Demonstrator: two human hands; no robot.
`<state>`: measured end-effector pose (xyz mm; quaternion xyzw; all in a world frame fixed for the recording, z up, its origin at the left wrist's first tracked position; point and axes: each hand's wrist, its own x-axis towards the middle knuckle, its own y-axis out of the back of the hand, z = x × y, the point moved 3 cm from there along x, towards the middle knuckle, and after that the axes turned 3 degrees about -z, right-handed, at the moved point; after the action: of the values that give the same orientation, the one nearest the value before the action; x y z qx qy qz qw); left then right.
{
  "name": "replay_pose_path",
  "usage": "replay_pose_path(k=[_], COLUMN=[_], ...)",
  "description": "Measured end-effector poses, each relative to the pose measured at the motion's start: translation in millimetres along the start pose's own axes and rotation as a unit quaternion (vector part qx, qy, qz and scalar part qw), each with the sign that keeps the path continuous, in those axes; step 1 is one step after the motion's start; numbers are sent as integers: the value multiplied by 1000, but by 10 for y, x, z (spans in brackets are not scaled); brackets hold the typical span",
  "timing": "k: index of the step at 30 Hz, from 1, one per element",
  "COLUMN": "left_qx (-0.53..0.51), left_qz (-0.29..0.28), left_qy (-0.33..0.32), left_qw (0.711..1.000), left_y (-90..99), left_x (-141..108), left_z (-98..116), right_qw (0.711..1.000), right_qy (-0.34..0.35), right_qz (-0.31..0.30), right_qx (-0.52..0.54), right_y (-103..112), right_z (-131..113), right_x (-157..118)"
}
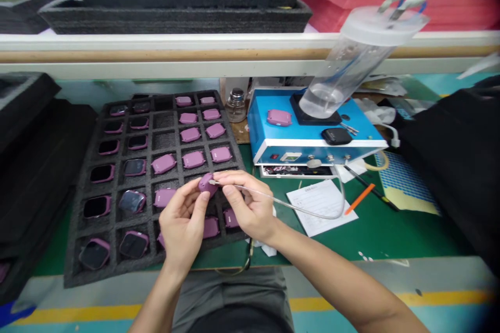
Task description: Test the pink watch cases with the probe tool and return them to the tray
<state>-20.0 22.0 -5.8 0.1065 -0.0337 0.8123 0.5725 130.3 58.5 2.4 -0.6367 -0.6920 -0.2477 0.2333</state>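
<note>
My left hand point(183, 221) pinches a small purple watch case point(205, 183) between thumb and fingers, above a black foam tray point(113, 269). Pressed against the side of that case, or very close to it, is the tip of a thin clear tube point(287, 205). My right hand point(250, 205) grips the tube near this tip, fingers closed. The tube loops right to the front of a blue box-shaped machine point(316, 140). In the tray's compartments lie several purple cases point(194, 159) and several watches with dark screens point(102, 173). My hands cover some compartments.
On the blue machine stand a tilted-looking clear cylinder point(330, 83), a purple case point(278, 117) and a black case point(336, 136). To the right lie a printed paper point(318, 205) and an orange strip point(360, 199). A glass bottle point(236, 105) stands behind. Black foam trays point(35, 166) are stacked at left.
</note>
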Motion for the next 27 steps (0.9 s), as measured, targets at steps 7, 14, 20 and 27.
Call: replay_pose_path(k=[7,14,20,27], left_qx=[318,501,530,552], left_qz=[-57,-252,-127,-234], left_qy=[-172,-93,-191,-173], left_qw=[931,823,816,782], left_y=[406,459,1071,1586], left_x=[526,1854,804,-355], left_z=[422,146,485,437], right_qw=[999,999,999,998], right_qy=[26,9,-1,-18], right_qz=[17,11,6,4], right_qx=[-28,-44,-46,-58], right_y=[45,18,32,45], right_z=[-40,-2,-26,-20], right_x=[-111,-154,-154,-164])
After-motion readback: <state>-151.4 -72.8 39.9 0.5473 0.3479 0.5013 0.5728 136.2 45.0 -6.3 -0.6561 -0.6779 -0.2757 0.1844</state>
